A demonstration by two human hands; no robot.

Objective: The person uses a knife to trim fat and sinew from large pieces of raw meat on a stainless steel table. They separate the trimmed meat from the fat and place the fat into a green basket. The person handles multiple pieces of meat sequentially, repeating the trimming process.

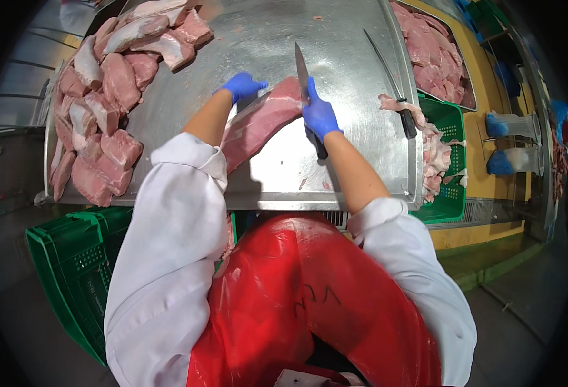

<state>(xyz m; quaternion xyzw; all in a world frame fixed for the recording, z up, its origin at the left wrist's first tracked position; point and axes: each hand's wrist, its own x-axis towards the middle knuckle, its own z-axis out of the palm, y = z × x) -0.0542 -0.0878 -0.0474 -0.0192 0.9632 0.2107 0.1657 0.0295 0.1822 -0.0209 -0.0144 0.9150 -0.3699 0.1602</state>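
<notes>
A long pink slab of raw meat point(268, 119) lies slantwise on the steel table point(355, 174) in front of me. My right hand point(321, 116), in a blue glove, grips a knife point(301, 64) by its black handle. The blade points away from me, with its lower part against the meat's right end. Also gloved in blue, my left hand point(242, 87) is closed at the far left edge of the meat. A pale, shiny strip runs along that edge below it; whether the fingers pinch it is hidden.
Many meat pieces point(106, 106) are heaped at the left. A sharpening steel point(382, 64) lies at the right beside a meat scrap point(395, 103). Beyond the right edge are a green crate point(455, 122) of pale trimmings and a metal tray point(469, 87) of meat. Another green crate point(71, 271) stands lower left.
</notes>
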